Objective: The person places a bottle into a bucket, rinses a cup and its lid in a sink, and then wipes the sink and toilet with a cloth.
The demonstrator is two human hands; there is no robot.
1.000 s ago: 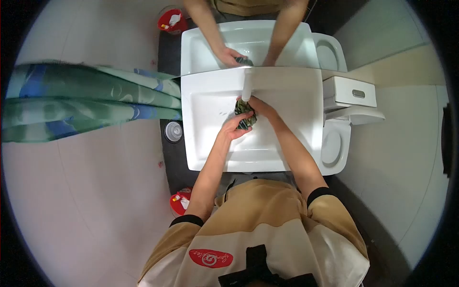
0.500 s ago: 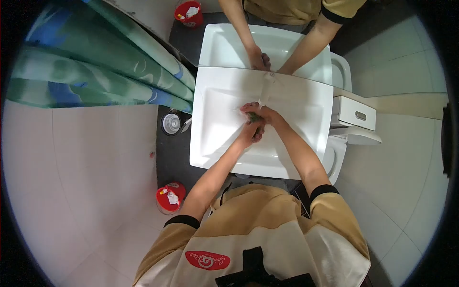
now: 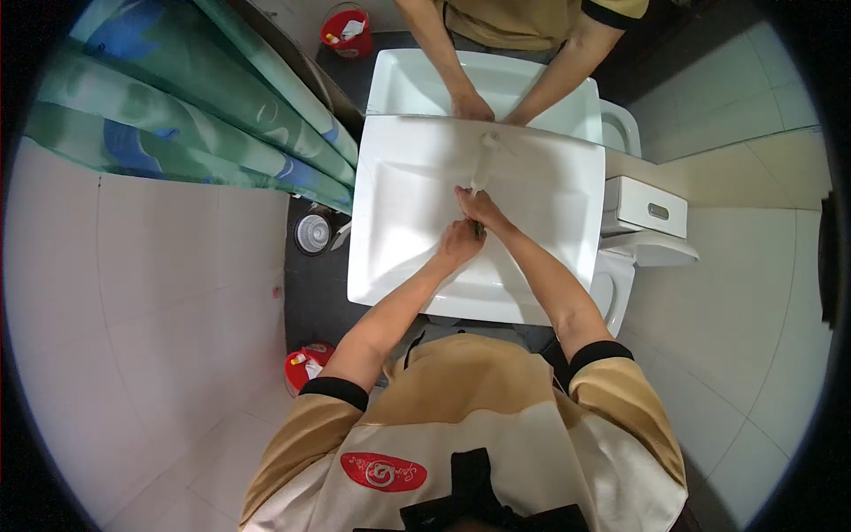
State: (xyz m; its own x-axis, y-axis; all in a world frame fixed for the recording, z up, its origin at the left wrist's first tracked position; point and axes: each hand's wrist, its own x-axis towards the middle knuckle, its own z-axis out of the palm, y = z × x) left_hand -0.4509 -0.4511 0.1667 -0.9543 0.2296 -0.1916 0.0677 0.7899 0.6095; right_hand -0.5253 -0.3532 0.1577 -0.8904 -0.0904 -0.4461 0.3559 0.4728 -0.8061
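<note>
White washbasin (image 3: 551,191), left hand (image 3: 461,240) and right hand (image 3: 482,207) bunched round green cloth (image 3: 480,229), less showing than before

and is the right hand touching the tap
Cannot tell: the head view looks down on the tap, its end in line with the right hand, so any small gap between them could be hidden.

From where I stand, below the white rectangular ceramic sink (image 3: 564,213), the tan-and-cream cloth shirt (image 3: 470,381) bears a red oval patch (image 3: 384,472) with white swirl and script, too blurred to read.
</note>
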